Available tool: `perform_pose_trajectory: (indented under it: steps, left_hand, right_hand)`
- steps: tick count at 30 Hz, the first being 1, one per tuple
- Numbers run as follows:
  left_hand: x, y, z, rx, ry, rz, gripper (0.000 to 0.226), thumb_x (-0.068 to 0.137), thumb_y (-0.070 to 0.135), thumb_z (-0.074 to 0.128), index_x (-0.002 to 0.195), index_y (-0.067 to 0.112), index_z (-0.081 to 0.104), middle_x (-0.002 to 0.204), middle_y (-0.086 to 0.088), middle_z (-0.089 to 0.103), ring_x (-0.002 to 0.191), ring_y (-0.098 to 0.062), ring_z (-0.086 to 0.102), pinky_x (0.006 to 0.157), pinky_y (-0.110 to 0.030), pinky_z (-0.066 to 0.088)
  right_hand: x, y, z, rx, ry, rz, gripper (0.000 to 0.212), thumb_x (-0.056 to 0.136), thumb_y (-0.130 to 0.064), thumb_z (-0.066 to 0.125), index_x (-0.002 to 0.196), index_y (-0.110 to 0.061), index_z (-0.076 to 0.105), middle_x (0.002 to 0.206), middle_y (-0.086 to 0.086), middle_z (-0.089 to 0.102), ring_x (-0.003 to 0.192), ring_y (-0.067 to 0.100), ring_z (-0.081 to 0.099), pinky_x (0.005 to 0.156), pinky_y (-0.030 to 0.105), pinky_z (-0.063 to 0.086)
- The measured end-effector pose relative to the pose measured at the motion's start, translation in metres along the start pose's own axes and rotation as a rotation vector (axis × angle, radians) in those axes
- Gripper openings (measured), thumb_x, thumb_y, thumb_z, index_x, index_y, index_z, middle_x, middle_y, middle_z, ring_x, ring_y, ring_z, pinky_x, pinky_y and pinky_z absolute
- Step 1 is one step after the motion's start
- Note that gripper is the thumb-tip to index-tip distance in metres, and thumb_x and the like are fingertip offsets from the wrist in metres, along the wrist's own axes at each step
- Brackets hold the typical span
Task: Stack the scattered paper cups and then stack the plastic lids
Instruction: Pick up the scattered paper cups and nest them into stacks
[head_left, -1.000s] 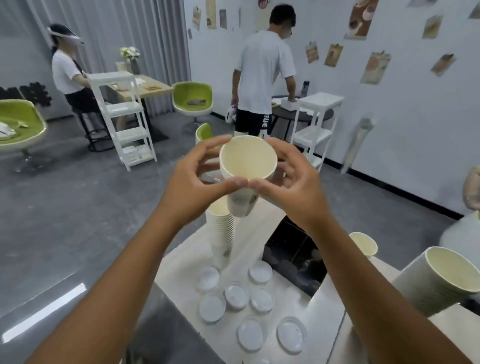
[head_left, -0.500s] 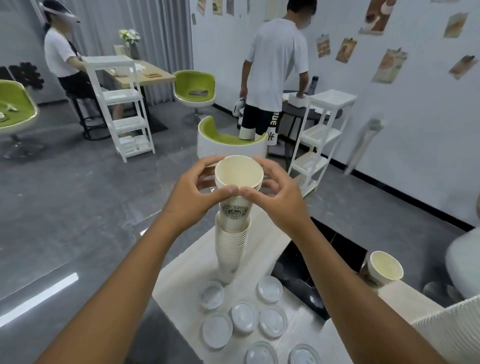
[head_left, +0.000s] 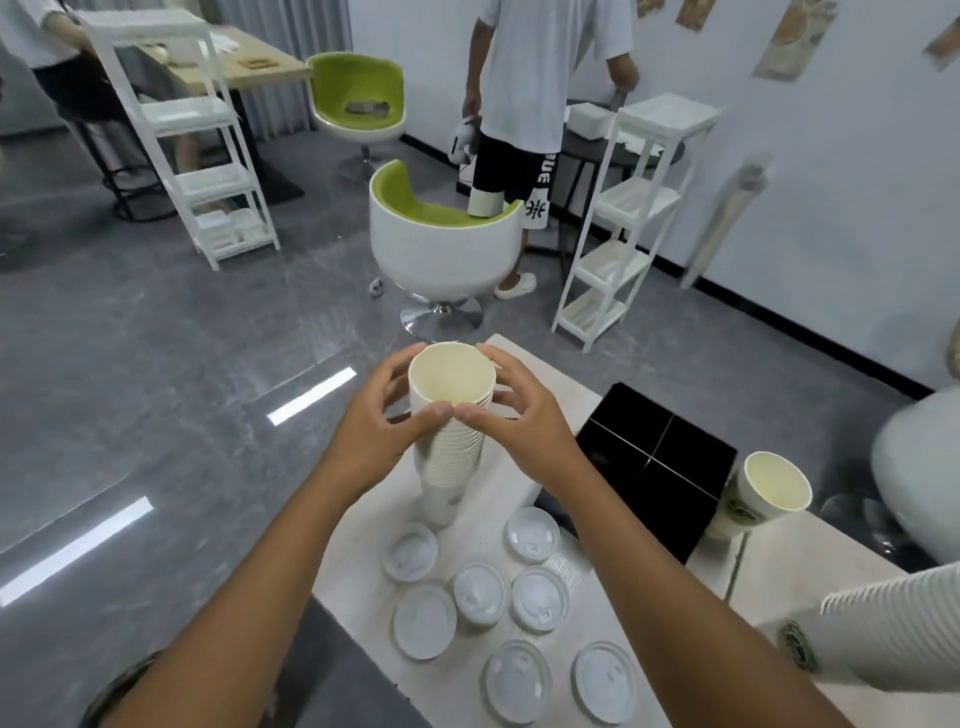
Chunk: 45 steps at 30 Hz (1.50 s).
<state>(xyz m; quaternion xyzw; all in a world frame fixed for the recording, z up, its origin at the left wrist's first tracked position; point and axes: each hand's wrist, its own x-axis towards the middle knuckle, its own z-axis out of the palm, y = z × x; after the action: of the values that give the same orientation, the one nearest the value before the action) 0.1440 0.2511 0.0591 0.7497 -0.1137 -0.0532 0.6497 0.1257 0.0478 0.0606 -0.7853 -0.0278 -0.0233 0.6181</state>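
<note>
While both hands wrapped the top of the cup stack (head_left: 451, 441), the left hand (head_left: 382, 426) grasped its near-left side and the right hand (head_left: 519, 421) grasped its right side, thumbs almost meeting at the front just under the rim. That stack stood upright on the white desk (head_left: 524, 364), its open mouth showing a cream inside, its base below and between the two wrists. Nearer the person than the hands, seven clear plastic lids (head_left: 478, 592) lay flat and separate on the desk, some just beside each other, none piled. To the right of the right hand sat a black box (head_left: 654, 467), and beyond it a single paper cup (head_left: 763, 493) with a green logo stood alone, leaning slightly. Far right of the right hand, low at the frame's edge, a second ribbed stack of cups (head_left: 883, 634) lay on its side. Beyond the hands, a white and green chair (head_left: 441, 244) stood on the grey floor
</note>
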Motion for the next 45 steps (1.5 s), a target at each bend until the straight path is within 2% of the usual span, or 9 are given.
perform_pose_trajectory:
  steps: [6, 10, 17, 21, 26, 33, 38, 42, 45]
  left_hand:
    - [-0.009, 0.014, -0.003, 0.043, 0.021, -0.018, 0.104, 0.056, 0.059, 0.089, 0.149, 0.048, 0.043, 0.136, 0.031, 0.057, 0.129, 0.013, 0.05, 0.109, -0.037, 0.048]
    - [-0.017, 0.034, -0.001, 0.103, 0.042, 0.048, 0.111, 0.047, 0.077, 0.087, 0.145, 0.057, 0.041, 0.148, 0.018, 0.052, 0.141, -0.002, 0.046, 0.119, -0.041, 0.039]
    - [-0.026, 0.093, 0.039, 0.191, 0.065, 0.264, 0.1, 0.06, 0.052, 0.092, 0.148, 0.048, 0.043, 0.154, 0.018, 0.046, 0.14, 0.0, 0.041, 0.112, -0.031, 0.034]
    - [-0.029, 0.131, 0.1, 0.167, -0.062, 0.419, 0.09, 0.071, 0.028, 0.094, 0.145, 0.046, 0.047, 0.147, 0.029, 0.047, 0.135, 0.01, 0.042, 0.114, -0.03, 0.037]
    - [-0.031, 0.148, 0.177, 0.159, -0.316, 0.441, 0.089, 0.07, 0.052, 0.088, 0.146, 0.055, 0.041, 0.149, 0.024, 0.05, 0.139, 0.002, 0.046, 0.117, -0.042, 0.043]
    - [-0.028, 0.123, 0.261, 0.19, -0.443, 0.388, 0.082, 0.08, 0.034, 0.087, 0.149, 0.042, 0.044, 0.146, 0.021, 0.054, 0.133, 0.005, 0.05, 0.106, -0.032, 0.05]
    - [-0.009, 0.085, 0.304, 0.276, -0.44, 0.305, 0.081, 0.081, 0.032, 0.087, 0.15, 0.038, 0.045, 0.147, 0.017, 0.054, 0.132, 0.002, 0.051, 0.102, -0.027, 0.053]
    - [0.015, 0.052, 0.341, 0.359, -0.438, 0.226, 0.083, 0.081, 0.028, 0.088, 0.151, 0.035, 0.044, 0.147, 0.013, 0.053, 0.131, -0.001, 0.051, 0.096, -0.017, 0.049]
    - [0.033, 0.027, 0.37, 0.408, -0.451, 0.185, 0.087, 0.078, 0.025, 0.09, 0.152, 0.033, 0.044, 0.148, 0.011, 0.052, 0.131, -0.003, 0.051, 0.1, -0.025, 0.052]
  right_hand:
    - [-0.016, -0.012, -0.013, -0.069, -0.037, 0.036, 0.094, 0.076, -0.041, 0.091, 0.151, -0.054, 0.035, 0.143, -0.013, 0.055, 0.125, 0.008, 0.059, 0.1, 0.036, 0.056]
    - [-0.043, -0.033, -0.04, -0.133, 0.008, 0.016, 0.092, 0.078, -0.043, 0.089, 0.15, -0.058, 0.034, 0.144, -0.016, 0.053, 0.125, 0.005, 0.057, 0.104, 0.038, 0.054]
    - [-0.115, -0.07, -0.12, -0.291, 0.129, -0.049, 0.088, 0.079, -0.042, 0.087, 0.148, -0.061, 0.035, 0.144, -0.019, 0.053, 0.124, 0.001, 0.058, 0.101, 0.036, 0.057]
    - [-0.162, -0.093, -0.178, -0.36, 0.245, -0.083, 0.086, 0.078, -0.038, 0.089, 0.147, -0.057, 0.04, 0.141, -0.021, 0.055, 0.123, 0.003, 0.06, 0.097, 0.036, 0.058]
    - [-0.212, -0.111, -0.251, -0.435, 0.344, -0.064, 0.084, 0.078, -0.035, 0.09, 0.148, -0.047, 0.045, 0.142, -0.018, 0.056, 0.124, 0.003, 0.06, 0.096, 0.04, 0.059]
    - [-0.238, -0.113, -0.333, -0.534, 0.365, -0.061, 0.076, 0.081, -0.032, 0.085, 0.148, -0.035, 0.05, 0.14, -0.013, 0.06, 0.127, 0.004, 0.058, 0.094, 0.034, 0.06]
    - [-0.22, -0.078, -0.39, -0.539, 0.348, -0.002, 0.065, 0.083, -0.043, 0.079, 0.143, -0.035, 0.055, 0.135, -0.012, 0.064, 0.123, 0.004, 0.061, 0.096, 0.035, 0.057]
    - [-0.192, -0.005, -0.431, -0.528, 0.298, 0.125, 0.064, 0.084, -0.037, 0.082, 0.142, -0.033, 0.056, 0.134, -0.009, 0.065, 0.118, 0.006, 0.064, 0.097, 0.039, 0.058]
    - [-0.171, 0.059, -0.441, -0.491, 0.212, 0.205, 0.069, 0.083, -0.029, 0.085, 0.145, -0.032, 0.054, 0.135, -0.007, 0.063, 0.117, 0.013, 0.064, 0.096, 0.035, 0.057]
